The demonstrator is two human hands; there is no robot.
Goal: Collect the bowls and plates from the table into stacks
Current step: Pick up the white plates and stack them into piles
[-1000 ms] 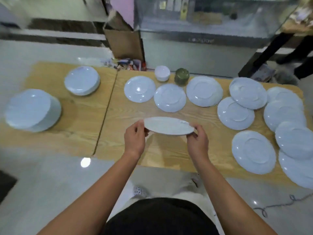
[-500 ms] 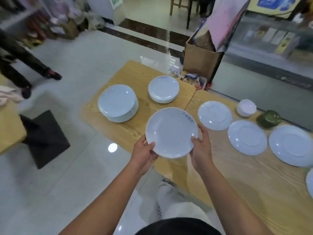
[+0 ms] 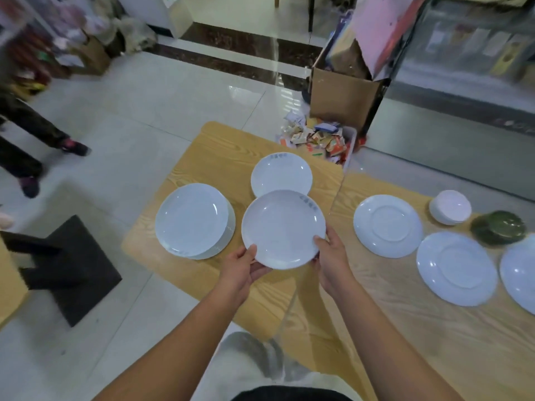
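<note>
Standing at the near side, a person works over two wooden tables butted together, the left table (image 3: 202, 146) and the right table (image 3: 434, 328). Beyond them on the tiled floor sits an open cardboard box (image 3: 341, 99), with a bin of wrappers (image 3: 318, 140) just beside it. On the left table are a thick stack of plates (image 3: 192, 219) and, farther back, a smaller stack (image 3: 280, 176) with blue marking at its rim. Three plates lie upside down on the right table: the first upturned plate (image 3: 388, 225) near the seam, the second upturned plate (image 3: 457, 267), and the third upturned plate (image 3: 519, 279), cut off by the edge of view. The held plate (image 3: 282, 228) is right way up in the air over the left table, between the two stacks and covering the smaller one's near edge. The left hand (image 3: 240, 270) grips its near rim, thumb on top; the right hand (image 3: 333, 259) grips the right rim likewise. Behind the upturned plates sit a white bowl (image 3: 450, 206) and a green bowl (image 3: 498, 227), near each other.
</note>
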